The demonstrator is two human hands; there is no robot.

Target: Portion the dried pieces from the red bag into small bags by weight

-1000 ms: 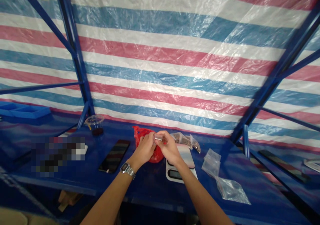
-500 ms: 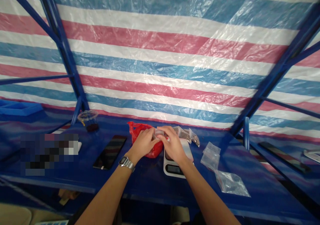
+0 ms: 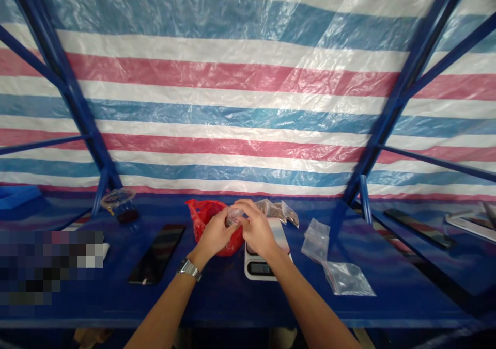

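Over the crumpled red bag [image 3: 197,220], the left hand [image 3: 215,235] and the right hand [image 3: 258,230] held between them one small clear piece, most likely a clear plastic bag [image 3: 234,215]. The fingers of both hands were bent, and each hand pinched its edge from its own side. Half a second before, this piece had looked like a flat strip; now its outline was rounder, as if the mouth had been spread. Probably this meant that its inside was easier to reach, but whether it was fully open could not be told.

Just beside the right hand stood the white scale [image 3: 279,235], partly covered by that hand and forearm; its display was lit, but the digits were too small to read. Behind it lay filled bags [image 3: 289,213] with brownish contents, which could not be identified. The inside of the red bag was mostly hidden by the left hand. Farther out, to the left, lay a dark phone [image 3: 157,256], and beyond it a blurred patch concealed other things.
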